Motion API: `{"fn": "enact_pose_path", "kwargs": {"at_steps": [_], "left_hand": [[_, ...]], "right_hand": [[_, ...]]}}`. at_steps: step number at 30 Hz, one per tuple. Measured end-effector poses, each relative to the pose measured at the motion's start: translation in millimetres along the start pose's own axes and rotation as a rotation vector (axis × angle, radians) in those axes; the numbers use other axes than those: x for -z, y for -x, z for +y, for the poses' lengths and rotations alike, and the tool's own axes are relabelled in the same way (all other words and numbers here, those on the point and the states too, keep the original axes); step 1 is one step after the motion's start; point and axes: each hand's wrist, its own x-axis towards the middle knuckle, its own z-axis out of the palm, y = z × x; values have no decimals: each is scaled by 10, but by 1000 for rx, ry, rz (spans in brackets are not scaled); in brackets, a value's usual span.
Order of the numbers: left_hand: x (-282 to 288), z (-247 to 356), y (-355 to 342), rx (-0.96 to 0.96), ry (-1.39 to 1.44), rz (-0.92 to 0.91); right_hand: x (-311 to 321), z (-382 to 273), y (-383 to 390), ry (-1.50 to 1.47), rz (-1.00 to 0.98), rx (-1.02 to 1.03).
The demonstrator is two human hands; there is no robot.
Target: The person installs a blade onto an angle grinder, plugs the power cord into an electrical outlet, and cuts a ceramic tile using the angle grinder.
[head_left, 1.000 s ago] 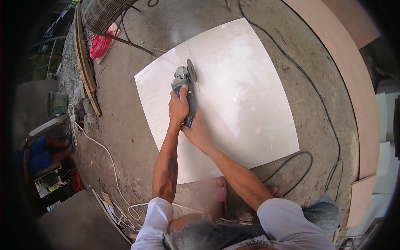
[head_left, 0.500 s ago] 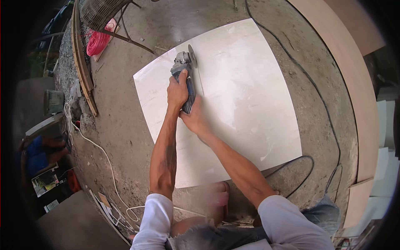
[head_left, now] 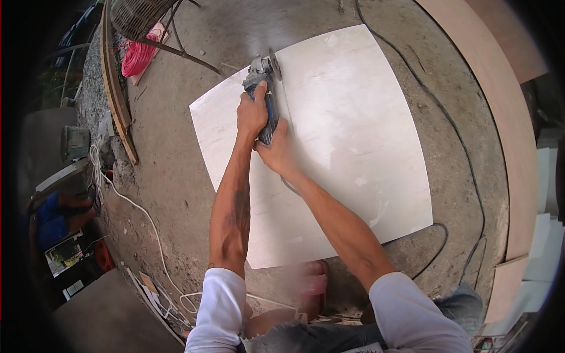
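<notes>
Both hands grip a grey and dark-blue angle grinder [head_left: 259, 69] over a large pale, marbled tile or board [head_left: 347, 117] lying on the concrete. My left hand [head_left: 252, 112] wraps the body just behind the gear head, thumb on top. My right hand [head_left: 276, 150] holds the rear end, lower and to the right. The disc [head_left: 275, 65] is upright at the board's far edge, with a thin line trailing from it toward me and a faint haze of dust beyond it.
A woven chair [head_left: 141, 17] and pink coiled cord [head_left: 138, 59] are at back left, beside wooden planks [head_left: 120, 112]. A black cable [head_left: 453, 129] runs along the right beside plywood sheets [head_left: 494, 106]. A white cable [head_left: 150, 220] lies left. A person in blue [head_left: 53, 217] is at far left.
Both hands and the grinder have moved away from me toward the board's far edge, and the thin line behind the disc looks longer. Dust now shows beyond the disc.
</notes>
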Motion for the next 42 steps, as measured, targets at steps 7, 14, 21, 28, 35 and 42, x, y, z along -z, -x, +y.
{"fn": "enact_pose_path", "kwargs": {"at_steps": [7, 14, 21, 28, 35, 42], "left_hand": [[-41, 19, -260, 2, -14, 13], [-71, 28, -504, -17, 24, -9], [-30, 139, -632, -37, -42, 11], [335, -218, 745, 19, 622, 3], [764, -759, 2246, 185, 459, 79], [1592, -1397, 3409, 403, 727, 434]], "right_hand": [[17, -99, -230, 28, -17, -43], [-6, -100, -386, 65, -21, -64], [-31, -230, -558, 0, -25, -58], [134, -189, 808, 94, -79, 56], [61, -171, 2125, 20, -252, 46], [-48, 21, 2724, -770, -595, -411]]}}
